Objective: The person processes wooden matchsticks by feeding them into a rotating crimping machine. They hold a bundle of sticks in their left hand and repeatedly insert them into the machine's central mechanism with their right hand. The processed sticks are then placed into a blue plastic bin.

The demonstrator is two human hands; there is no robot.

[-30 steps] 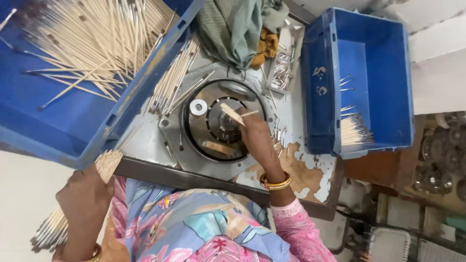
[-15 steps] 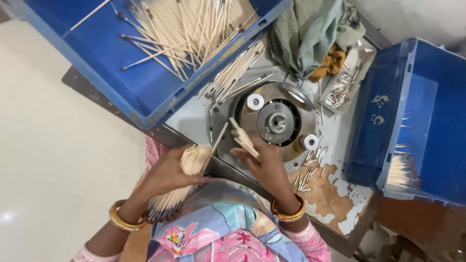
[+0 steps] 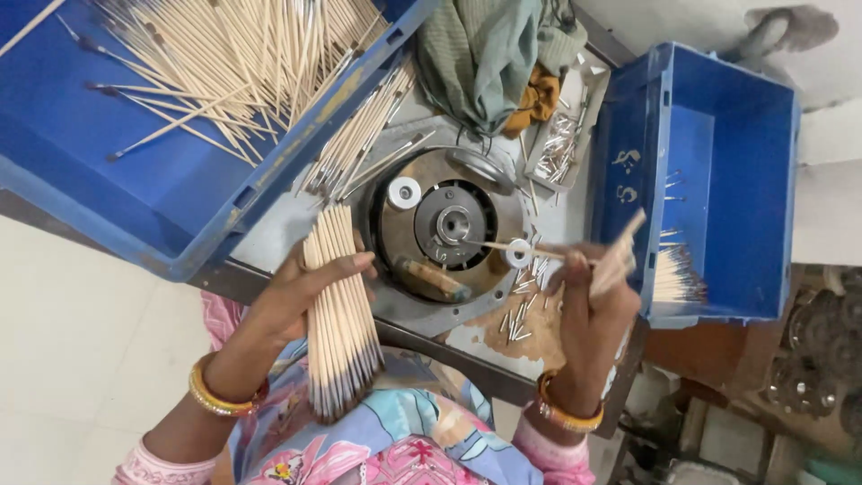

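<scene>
Gripping a thick bundle of wooden sticks [image 3: 339, 310] near the front edge of the metal worktable [image 3: 269, 238], the left hand [image 3: 301, 292] has its fingers curled closed around the middle of the bundle. The right hand [image 3: 588, 301] pinches a few loose sticks [image 3: 620, 256] just right of the round machine head [image 3: 444, 229]. A large blue bin [image 3: 108, 171] of sticks sits far left, a smaller blue crate [image 3: 718, 171] on the right.
</scene>
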